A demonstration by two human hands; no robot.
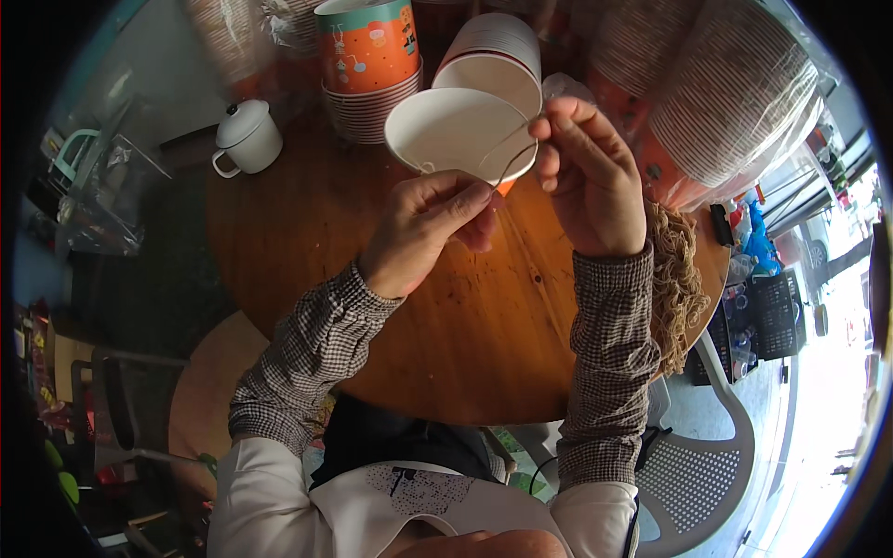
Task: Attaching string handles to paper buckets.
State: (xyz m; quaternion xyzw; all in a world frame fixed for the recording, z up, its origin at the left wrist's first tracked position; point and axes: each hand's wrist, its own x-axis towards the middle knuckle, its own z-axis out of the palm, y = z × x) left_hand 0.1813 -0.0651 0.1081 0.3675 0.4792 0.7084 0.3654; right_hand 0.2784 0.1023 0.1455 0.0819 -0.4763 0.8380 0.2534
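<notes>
A thin tan string (510,166) runs between my two hands above the round wooden table. My left hand (423,228) pinches it between thumb and forefinger. Higher and to the right, my right hand (595,172) holds the other part with thumb and fingertips. Just beyond my hands stands a large paper tub (456,121), white inside and orange outside, with its mouth facing up. My fingers overlap its near side. A small bit of string shows at its near left rim. Beside my right forearm lies a tangled heap of tan string (677,288).
Behind are a stack of orange paper tubs (369,56), a tilted white-rimmed stack (493,51) and plastic-wrapped stacks (730,102). A white lidded enamel mug (248,138) sits at the left. A grey chair (698,474) stands at the lower right, near black crates (777,316).
</notes>
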